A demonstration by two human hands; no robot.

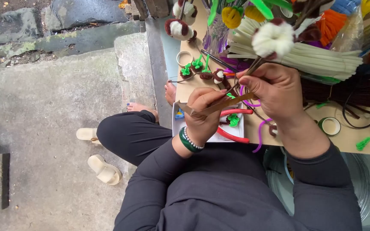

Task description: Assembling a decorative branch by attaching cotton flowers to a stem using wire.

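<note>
A big grey stone floor (52, 128) fills the left side of the frame. A tan bench (352, 137) sits in the upper right, and it is full of craft things. At the top right of the bench lies a large pile of fuzzy cream sticks (322, 60), with dark brown fuzzy sticks (343, 92) just below them.

In the middle of the frame the right hand (275, 92) is closed around a thin brown stem (251, 70). The stem has a fluffy white ball flower (273, 38) on top, up near the top of the frame. The left hand (204, 113) is just to the left, and it pinches a strip of brown tape (215, 107) between thumb and fingers. The tape runs over to the stem.

Under the hands sits a white tray (180, 126) at the bench's near edge. Red pliers (234, 136) and small green fuzzy bits (234, 119) lie in it. A small roll of tape (330, 126) rests at the right of the bench.
</note>
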